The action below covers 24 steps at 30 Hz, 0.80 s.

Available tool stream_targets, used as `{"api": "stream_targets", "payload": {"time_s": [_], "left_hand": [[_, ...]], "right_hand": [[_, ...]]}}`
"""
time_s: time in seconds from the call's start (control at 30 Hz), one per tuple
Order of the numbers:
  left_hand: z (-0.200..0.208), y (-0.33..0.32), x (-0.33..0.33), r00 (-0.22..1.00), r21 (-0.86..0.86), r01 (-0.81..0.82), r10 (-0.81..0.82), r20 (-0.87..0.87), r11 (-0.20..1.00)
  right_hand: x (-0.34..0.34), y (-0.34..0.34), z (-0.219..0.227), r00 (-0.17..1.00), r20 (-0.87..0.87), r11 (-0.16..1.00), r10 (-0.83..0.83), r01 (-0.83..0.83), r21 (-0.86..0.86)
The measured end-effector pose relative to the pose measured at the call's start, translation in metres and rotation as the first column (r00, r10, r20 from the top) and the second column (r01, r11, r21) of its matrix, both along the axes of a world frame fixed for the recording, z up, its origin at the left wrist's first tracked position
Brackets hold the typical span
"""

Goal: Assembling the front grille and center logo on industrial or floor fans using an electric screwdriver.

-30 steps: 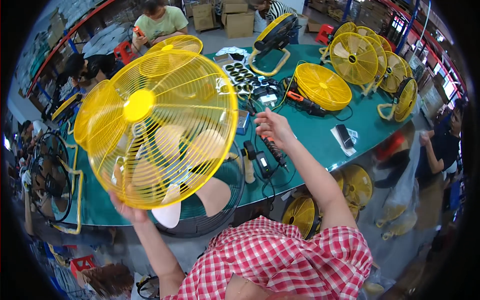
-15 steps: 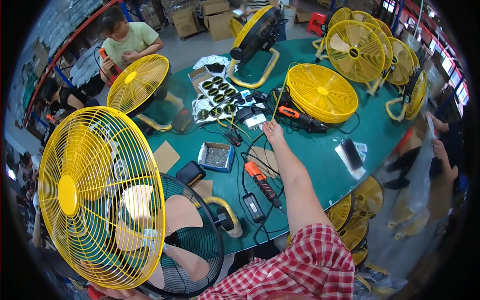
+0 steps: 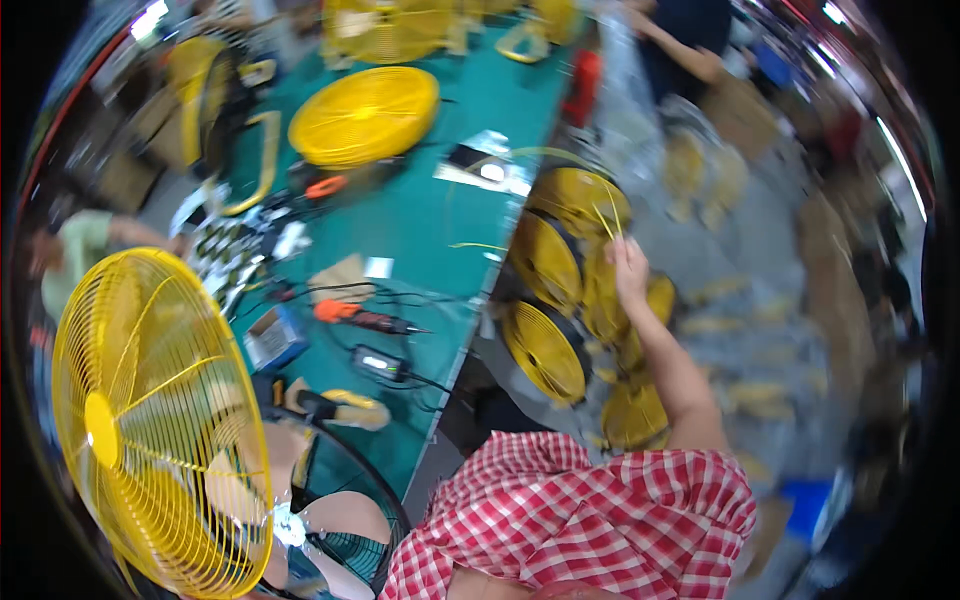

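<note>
Out past the right edge of the table, my right hand (image 3: pixel 628 268) is closed on a thin yellow strip (image 3: pixel 612 222), part of which seems to arc away toward the table. What exactly the strip is, the blur hides. On the left stands a large yellow fan grille (image 3: pixel 150 420), tilted up in front of a fan with pale blades (image 3: pixel 345 515) and a black rear guard (image 3: pixel 375 470). My left hand does not show; the lower left edge cuts off the bottom of the grille.
On the green table (image 3: pixel 450 120) lie an orange electric screwdriver (image 3: pixel 365 318), a black power adapter (image 3: pixel 380 363), a small blue box (image 3: pixel 275 338) and stacked yellow grilles (image 3: pixel 365 115). Several yellow fans (image 3: pixel 545 350) stand on the floor beside it. One person (image 3: pixel 85 250) is at the far left.
My view has swung right. My right hand has moved from above the middle of the table to beyond its right edge, carrying the yellow strip. The left hand has left the picture.
</note>
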<state>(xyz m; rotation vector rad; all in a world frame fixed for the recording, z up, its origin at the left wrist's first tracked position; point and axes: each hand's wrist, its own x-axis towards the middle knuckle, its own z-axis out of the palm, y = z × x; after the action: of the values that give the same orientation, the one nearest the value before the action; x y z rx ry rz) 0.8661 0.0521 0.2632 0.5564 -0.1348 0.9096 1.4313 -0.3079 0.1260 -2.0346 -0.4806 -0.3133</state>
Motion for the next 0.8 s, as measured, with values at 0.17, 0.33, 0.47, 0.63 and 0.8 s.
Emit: {"api": "stream_targets", "payload": {"time_s": [0.17, 0.33, 0.47, 0.63, 0.8], "left_hand": [[-0.041, 0.011, 0.080, 0.988, -0.006, 0.148, -0.148, -0.035, 0.989], [-0.047, 0.004, 0.041, 0.987, 0.050, -0.122, 0.126, -0.104, 0.991], [-0.021, -0.011, -0.019, 0.857, 0.130, -0.481, 0.496, -0.136, 0.867], [0.000, -0.043, 0.014, 0.947, -0.002, -0.322, 0.322, -0.020, 0.947], [-0.001, -0.058, 0.002, 0.919, -0.038, -0.393, 0.393, -0.008, 0.919]], "right_hand": [[-0.154, -0.305, -0.071, 0.761, -0.436, 0.621, -0.481, -0.055, -0.782], [-0.202, -0.319, -0.135, 0.807, -0.515, 0.753, -0.290, -0.139, -0.643], [-0.146, -0.262, -0.182, 0.816, -0.578, 0.793, 0.024, -0.368, -0.486], [-0.057, -0.058, -0.147, 0.695, -0.612, 0.880, 0.378, -0.474, 0.005], [-0.107, 0.201, 0.048, 0.213, -0.538, 0.558, 0.815, -0.538, 0.632]]}}
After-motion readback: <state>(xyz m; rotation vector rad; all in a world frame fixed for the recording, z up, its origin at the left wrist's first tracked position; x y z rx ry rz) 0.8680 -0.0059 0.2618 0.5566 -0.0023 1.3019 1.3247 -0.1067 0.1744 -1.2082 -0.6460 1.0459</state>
